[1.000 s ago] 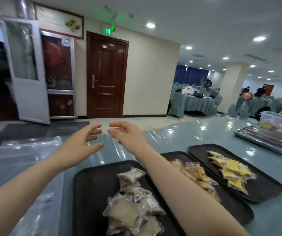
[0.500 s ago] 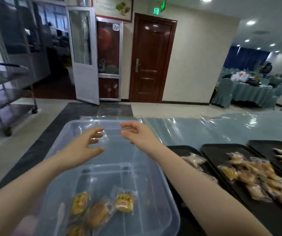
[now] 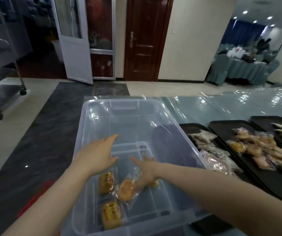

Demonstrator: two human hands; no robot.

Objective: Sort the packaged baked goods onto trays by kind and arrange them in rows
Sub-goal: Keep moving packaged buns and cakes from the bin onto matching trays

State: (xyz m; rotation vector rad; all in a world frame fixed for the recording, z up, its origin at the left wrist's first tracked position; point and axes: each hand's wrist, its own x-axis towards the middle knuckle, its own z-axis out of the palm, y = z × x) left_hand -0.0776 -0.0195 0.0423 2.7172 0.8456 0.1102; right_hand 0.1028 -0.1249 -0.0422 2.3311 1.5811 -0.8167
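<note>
**A:** Where are the hands?

**B:** Both are down inside the clear plastic bin (image 3: 184,138) in the lower centre of the frame. The left hand (image 3: 96,155) hovers with its fingers straight and spread, holding nothing. The right hand (image 3: 146,169) reaches across from the lower right, fingers also stretched out, its palm over the wrapped pastry (image 3: 125,187). I judge that it touches the wrapper, but it has not closed on anything.

**A:** What is left in the bin?

**B:** A few packets near the bottom edge of the frame: an upper yellow-labelled cake (image 3: 106,182), a lower yellow-labelled cake (image 3: 111,216), and the pastry between them and the right hand. One more packet seems to lie under the right hand, but I cannot tell its kind.

**A:** So the step is picking up?

**B:** I would say so. To do it well, take packets of one kind at a time. The two yellow-labelled ones look alike, so the left hand could gather both while the right closes on the pastry. Pinch by the wrapper's edge and don't squeeze the middle, since the film is slippery and the cake is soft.

**A:** And where do they go?

**B:** To the black trays at the right: the near tray (image 3: 186,127) holds pale packets, the middle tray (image 3: 222,126) orange ones, and the far tray (image 3: 262,120) is only partly in frame. The orange heap is loose, so straighten it into rows when setting down.
</note>
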